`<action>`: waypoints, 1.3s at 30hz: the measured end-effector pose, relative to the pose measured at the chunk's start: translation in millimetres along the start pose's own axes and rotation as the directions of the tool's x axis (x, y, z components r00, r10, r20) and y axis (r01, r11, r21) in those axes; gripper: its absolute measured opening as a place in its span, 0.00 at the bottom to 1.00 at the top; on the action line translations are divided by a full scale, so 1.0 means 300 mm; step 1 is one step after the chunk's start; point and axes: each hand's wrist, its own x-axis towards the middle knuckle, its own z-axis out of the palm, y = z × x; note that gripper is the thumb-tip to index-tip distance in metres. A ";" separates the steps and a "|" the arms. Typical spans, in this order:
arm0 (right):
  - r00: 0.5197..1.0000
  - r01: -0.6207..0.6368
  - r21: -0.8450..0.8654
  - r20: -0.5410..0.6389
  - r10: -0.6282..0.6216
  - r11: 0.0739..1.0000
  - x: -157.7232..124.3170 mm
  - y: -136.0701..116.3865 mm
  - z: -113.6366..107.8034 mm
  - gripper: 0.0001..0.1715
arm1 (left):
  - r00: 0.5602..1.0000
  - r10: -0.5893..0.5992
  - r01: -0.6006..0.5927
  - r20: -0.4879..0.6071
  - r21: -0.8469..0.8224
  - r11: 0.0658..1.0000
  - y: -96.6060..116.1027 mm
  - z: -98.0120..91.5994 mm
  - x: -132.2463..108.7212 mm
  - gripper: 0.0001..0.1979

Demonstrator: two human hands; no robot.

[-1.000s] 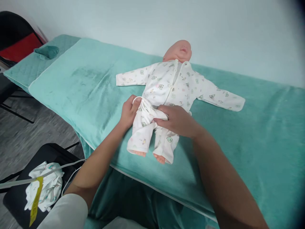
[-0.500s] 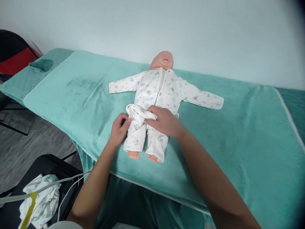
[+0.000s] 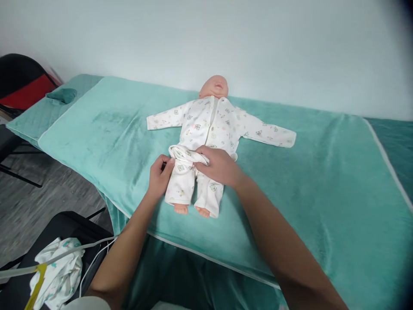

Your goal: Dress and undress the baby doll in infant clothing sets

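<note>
A baby doll point(image 3: 214, 87) lies on its back, its feet pointing towards me. It wears a white printed long-sleeved top point(image 3: 196, 125) with both sleeves spread out sideways. White printed trousers point(image 3: 179, 187) cover its legs, and the bare toes show below the cuffs. My right hand point(image 3: 219, 165) pinches the bunched waistband at the middle of the doll's front. At the waist's left side, my left hand point(image 3: 160, 174) has thumb and fingers closed on the trousers' edge. The fabric under my right palm is hidden.
A green velvety cover point(image 3: 290, 215) lies over the bed, against a pale wall point(image 3: 258, 47). At lower left, a black chair point(image 3: 64, 224) holds a crumpled white printed cloth point(image 3: 61, 267). A white cable point(image 3: 93, 244) crosses in front of it. Another black-and-red chair point(image 3: 29, 90) stands at far left.
My view has shifted slightly. Both hands stay at the trousers' waist, and the bunched waistband lies a little flatter across the doll's front.
</note>
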 end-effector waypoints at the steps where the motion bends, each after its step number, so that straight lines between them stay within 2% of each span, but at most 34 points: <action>1: 1.000 0.023 -0.002 -0.001 -0.023 1.000 -0.002 0.003 0.000 0.08 | 0.999 -0.011 0.009 -0.038 -0.040 0.999 0.002 0.003 0.018 0.14; 4: 0.989 0.146 -0.002 -0.036 -0.146 0.989 -0.012 0.009 0.002 0.11 | 0.990 -0.014 -0.003 -0.143 -0.119 0.993 0.037 0.018 0.098 0.10; 7: 0.937 0.317 -0.029 -0.145 -0.317 0.948 -0.028 0.007 0.007 0.16 | 0.993 0.048 -0.057 -0.106 -0.086 0.995 0.118 0.046 0.186 0.05; 8: 0.916 0.343 -0.047 -0.204 -0.345 0.938 -0.033 0.005 0.007 0.18 | 0.996 0.075 -0.077 -0.045 -0.050 0.996 0.149 0.058 0.209 0.05; 10: 0.876 0.312 -0.094 -0.358 -0.325 0.945 -0.040 0.007 0.007 0.18 | 0.980 0.120 -0.129 0.160 0.053 0.990 0.203 0.081 0.240 0.07; 12: 0.836 0.181 -0.156 -0.495 -0.236 0.971 -0.040 0.016 0.003 0.16 | 0.926 0.144 -0.215 0.350 0.173 0.961 0.238 0.101 0.250 0.11; 13: 0.825 0.099 -0.194 -0.533 -0.189 0.976 -0.037 0.024 -0.001 0.13 | 0.900 0.146 -0.258 0.410 0.233 0.938 0.248 0.108 0.249 0.12; 15: 0.837 -0.046 -0.274 -0.536 -0.113 0.961 -0.031 0.040 -0.009 0.09 | 0.880 0.126 -0.314 0.459 0.362 0.878 0.259 0.119 0.241 0.13; 17: 0.881 -0.117 -0.340 -0.469 -0.061 0.933 -0.025 0.051 -0.017 0.10 | 0.874 0.082 -0.345 0.478 0.493 0.799 0.267 0.128 0.230 0.13; 20: 0.926 -0.146 -0.406 -0.378 -0.020 0.902 -0.024 0.046 -0.025 0.10 | 0.862 0.045 -0.413 0.504 0.648 0.640 0.285 0.145 0.215 0.13; 24: 0.936 -0.116 -0.488 -0.345 -0.069 0.865 -0.028 0.021 -0.028 0.04 | 0.860 0.116 -0.491 0.497 0.745 0.452 0.298 0.175 0.191 0.07; 26: 0.934 -0.078 -0.513 -0.337 -0.117 0.855 -0.029 0.013 -0.026 0.06 | 0.864 0.168 -0.495 0.474 0.740 0.456 0.289 0.183 0.185 0.05; 27: 0.932 -0.071 -0.507 -0.340 -0.124 0.859 -0.029 0.012 -0.025 0.07 | 0.875 0.187 -0.476 0.447 0.722 0.502 0.280 0.183 0.187 0.04; 29: 0.927 -0.097 -0.431 -0.368 -0.077 0.897 -0.027 0.015 -0.025 0.09 | 0.920 0.214 -0.385 0.329 0.644 0.662 0.254 0.170 0.207 0.03; 31: 0.908 -0.154 -0.263 -0.419 0.031 0.952 -0.024 0.027 -0.032 0.12 | 0.972 0.208 -0.237 0.113 0.482 0.844 0.217 0.139 0.248 0.02; 33: 0.858 -0.202 -0.060 -0.491 0.147 0.978 -0.021 0.053 -0.057 0.14 | 0.983 0.115 -0.078 -0.143 0.244 0.967 0.167 0.092 0.303 0.04; 34: 0.820 -0.214 0.026 -0.539 0.194 0.976 -0.021 0.075 -0.078 0.14 | 0.969 0.020 0.009 -0.246 0.118 0.993 0.136 0.064 0.329 0.04; 36: 0.721 -0.243 0.132 -0.638 0.270 0.961 -0.032 0.142 -0.137 0.14 | 0.926 -0.162 0.164 -0.341 -0.026 0.986 0.067 0.004 0.370 0.04; 37: 0.676 -0.265 0.148 -0.677 0.293 0.953 -0.045 0.190 -0.172 0.14 | 0.909 -0.200 0.207 -0.366 -0.019 0.978 0.031 -0.023 0.382 0.04; 38: 0.655 -0.294 0.139 -0.691 0.305 0.946 -0.063 0.245 -0.208 0.14 | 0.906 -0.208 0.235 -0.369 0.030 0.971 -0.005 -0.047 0.388 0.05; 39: 0.668 -0.330 0.112 -0.674 0.316 0.937 -0.085 0.307 -0.243 0.14 | 0.914 -0.190 0.239 -0.359 0.098 0.966 -0.038 -0.066 0.387 0.05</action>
